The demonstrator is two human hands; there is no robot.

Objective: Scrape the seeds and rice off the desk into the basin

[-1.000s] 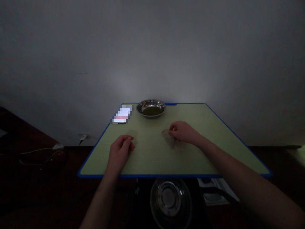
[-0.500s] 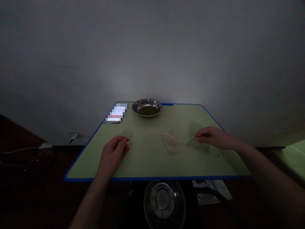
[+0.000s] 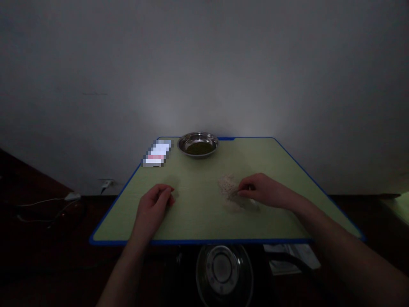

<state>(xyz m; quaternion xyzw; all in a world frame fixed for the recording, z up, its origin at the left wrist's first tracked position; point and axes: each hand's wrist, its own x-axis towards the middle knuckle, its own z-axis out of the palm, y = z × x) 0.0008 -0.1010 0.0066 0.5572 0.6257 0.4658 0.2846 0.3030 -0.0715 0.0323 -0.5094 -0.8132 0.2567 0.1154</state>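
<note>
My right hand (image 3: 262, 192) lies on the green table (image 3: 198, 213), fingertips pinched together at the right edge of a small pile of pale grains (image 3: 227, 186). What the fingers hold, if anything, is too dim to tell. A faint pale patch shows just under this hand. My left hand (image 3: 153, 207) rests on the table to the left, its fingers curled in loosely with nothing visible in them. A shallow metal bowl (image 3: 198, 143) with dark greenish contents stands at the table's far edge.
The table has a blue rim (image 3: 198, 241) and stands against a grey wall. A blurred white item (image 3: 156, 153) lies at its far left. Below the near edge sits a clear glass bowl (image 3: 224, 270). Cables and a plug (image 3: 72, 197) lie on the dark floor to the left.
My right hand swung out to the right with a small clear dish, baring the grain pile, then came back left to the pile. My left hand stayed put.
</note>
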